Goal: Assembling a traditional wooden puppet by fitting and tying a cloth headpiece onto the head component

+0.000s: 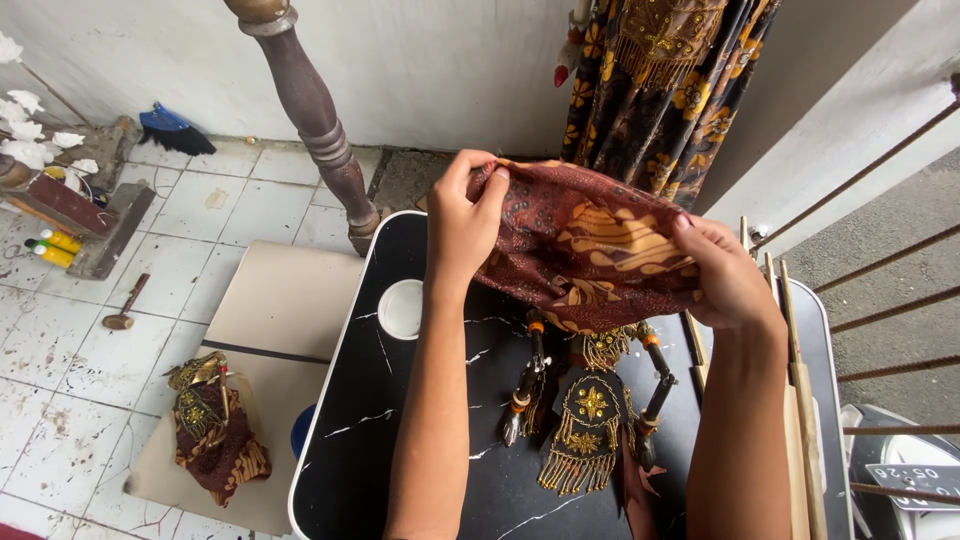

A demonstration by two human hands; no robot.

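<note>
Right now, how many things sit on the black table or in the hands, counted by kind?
Batik cloth, gripped by left hand and right hand: 1
Puppet with beaded chest piece: 1
White round lid: 1
Wooden sticks, at least: 2
Total: 5

Two small yellow bottles with green caps (52,248) lying on the floor tiles at far left, a grey plate with pale figures (912,484) at bottom right — partly behind bars

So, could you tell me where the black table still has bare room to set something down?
The black table is bare along its near-left side, between the white dish and the left hand's forearm. The middle is crowded by the puppet and patterned cloth; wooden sticks fill the right edge.
</note>
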